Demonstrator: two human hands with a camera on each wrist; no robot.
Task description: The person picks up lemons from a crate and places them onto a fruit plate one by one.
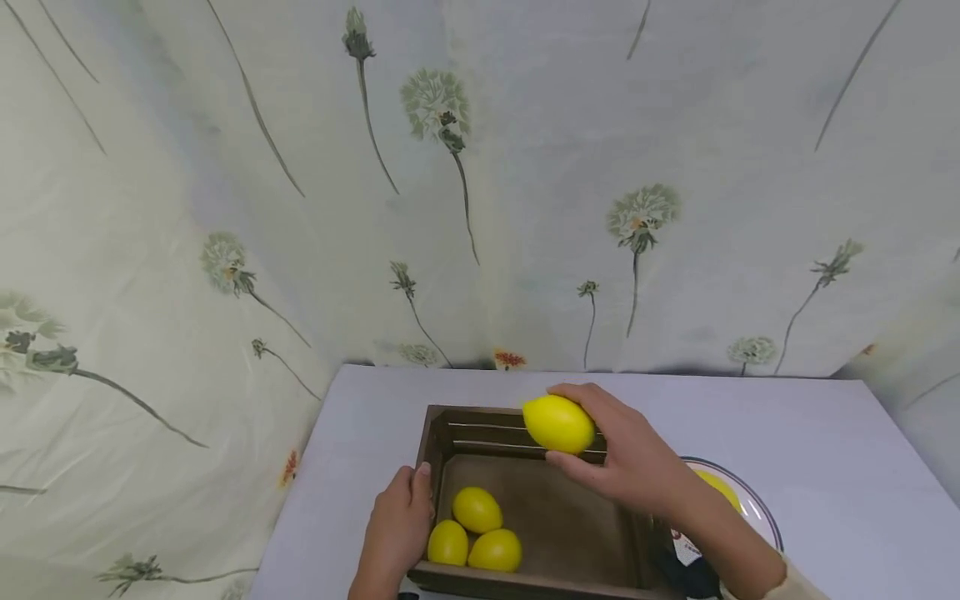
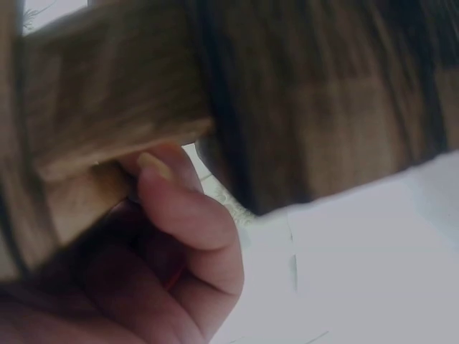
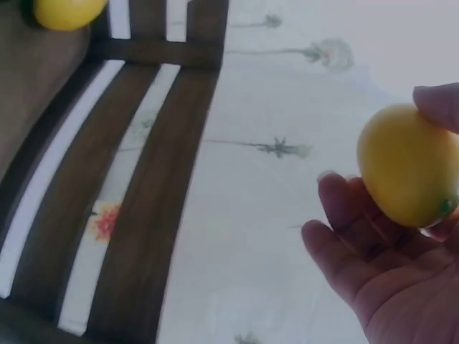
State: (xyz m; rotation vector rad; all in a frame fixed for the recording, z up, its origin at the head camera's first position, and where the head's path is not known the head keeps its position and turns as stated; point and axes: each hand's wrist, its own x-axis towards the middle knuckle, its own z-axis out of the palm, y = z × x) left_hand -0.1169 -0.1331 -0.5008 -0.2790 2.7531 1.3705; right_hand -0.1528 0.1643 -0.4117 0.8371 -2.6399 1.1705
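Your right hand (image 1: pixel 633 454) grips a yellow lemon (image 1: pixel 558 423) between thumb and fingers, the thumb at one side and the fingers at the other. The gripped lemon is above the brown wooden crate (image 1: pixel 570 525), over its far part and right of its middle; the right wrist view shows it clear of the slatted wall, with a small green mark at one end. Your left hand (image 1: pixel 397 521) holds the crate by its left wall: the thumb lies at the rim in the head view, and the left wrist view shows bent fingers hooked in at the slats. Three loose lemons (image 1: pixel 477 510) lie inside the crate, grouped close together in its near left corner, the rest of the visible crate floor being bare. To the right of the crate stands a clear round plate (image 1: pixel 761 500), partly hidden behind your right forearm, with a yellow fruit (image 1: pixel 722 490) showing in it. Just beside the crate's right wall is a black object (image 1: pixel 697 577) bearing a white label; you cannot tell from these views what it is. The crate rests on a white table (image 1: pixel 322 500), and beyond it hangs a pale cloth (image 1: pixel 525 250) printed with dandelions.
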